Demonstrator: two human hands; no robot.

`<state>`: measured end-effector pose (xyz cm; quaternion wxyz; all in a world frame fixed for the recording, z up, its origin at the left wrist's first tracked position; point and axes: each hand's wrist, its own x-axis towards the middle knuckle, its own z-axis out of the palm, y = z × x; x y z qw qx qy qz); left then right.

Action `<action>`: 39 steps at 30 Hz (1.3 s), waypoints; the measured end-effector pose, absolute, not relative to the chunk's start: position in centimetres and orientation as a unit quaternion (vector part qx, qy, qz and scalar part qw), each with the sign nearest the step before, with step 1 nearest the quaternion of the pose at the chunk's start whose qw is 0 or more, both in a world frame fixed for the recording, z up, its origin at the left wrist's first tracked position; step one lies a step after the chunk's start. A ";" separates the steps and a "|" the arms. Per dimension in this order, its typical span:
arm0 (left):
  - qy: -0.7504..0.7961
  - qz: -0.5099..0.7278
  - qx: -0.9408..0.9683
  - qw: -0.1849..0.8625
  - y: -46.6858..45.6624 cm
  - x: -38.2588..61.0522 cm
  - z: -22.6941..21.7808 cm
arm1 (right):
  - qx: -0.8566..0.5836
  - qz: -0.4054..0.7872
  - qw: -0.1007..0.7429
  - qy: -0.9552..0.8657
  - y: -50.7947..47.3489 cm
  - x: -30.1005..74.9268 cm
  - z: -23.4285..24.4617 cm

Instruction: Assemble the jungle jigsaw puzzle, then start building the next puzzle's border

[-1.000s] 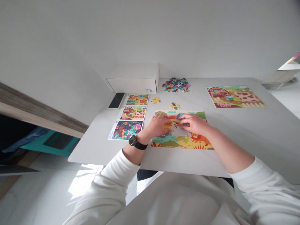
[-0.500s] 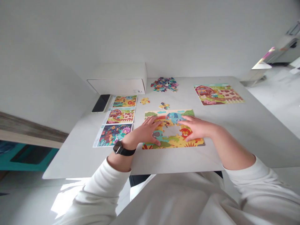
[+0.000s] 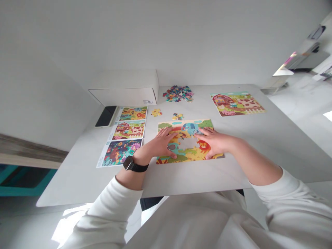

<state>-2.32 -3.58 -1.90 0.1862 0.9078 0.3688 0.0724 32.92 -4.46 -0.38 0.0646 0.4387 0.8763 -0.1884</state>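
White desk [image 3: 181,180], grey wall [image 3: 197,38] behind. Head view: safari jigsaw [image 3: 190,152] lies flat near front edge, hole mid-picture. Left hand [image 3: 163,143] and right hand [image 3: 214,140] spread over its two sides. Probably light, stiff card; joints likely weak. Slide flat, palms both ends; don't lift one edge.

Wall [image 3: 181,41], one, plain pale grey, running behind the table; a second grey wall face [image 3: 38,76] at left. Table [image 3: 272,148], white, rounded corners, far edge against the wall. Board [image 3: 26,147], wood-grained, grey-brown over a paler band, left edge. Teal furnishing [image 3: 48,181] below it — dark panel inset. Floor [image 3: 301,97], pale, faintly veined at right. Sunlight [image 3: 66,224], bright broken patches, lower left. Grey unit [image 3: 315,61], upper right — details blurred.
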 end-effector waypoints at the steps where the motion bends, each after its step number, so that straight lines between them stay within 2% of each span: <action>1: 0.370 0.072 0.908 0.186 -3.5 -2.3 -1.9 | 0.435 -0.189 0.058 0.878 -4.3 33.0 -0.5; 10: 0.380 0.091 0.906 0.165 -3.8 -2.1 -1.8 | 0.435 -0.190 0.049 0.879 -3.1 32.9 0.7; 13: 0.414 0.126 0.889 0.150 -3.8 -1.9 -2.0 | 0.434 -0.194 0.004 0.880 -1.0 32.3 2.0; 16: 0.444 0.190 0.863 0.148 -3.6 -1.5 -1.8 | 0.507 -0.172 -0.071 0.841 2.0 30.6 2.8; 19: 0.442 0.247 0.849 0.148 -3.4 -1.4 -1.3 | 0.559 -0.163 -0.107 0.806 5.2 27.9 2.4; 22: 0.453 0.276 0.837 0.138 -3.2 -1.5 -1.1 | 0.591 -0.140 -0.101 0.788 7.8 24.9 1.7; 27: 0.465 0.293 0.825 0.133 -2.9 -1.8 -1.4 | 0.591 -0.110 -0.043 0.798 10.1 21.6 1.1; 33: 0.477 0.289 0.820 0.125 -2.8 -1.9 -1.3 | 0.587 -0.143 -0.037 0.796 10.9 20.5 1.5; 36: 0.475 0.292 0.820 0.130 -2.8 -1.9 -1.3 | 0.618 -0.171 -0.077 0.763 10.8 20.6 1.7; 39: 0.475 0.297 0.817 0.137 -2.9 -1.9 -1.3 | 0.626 -0.255 -0.168 0.718 10.6 21.5 1.9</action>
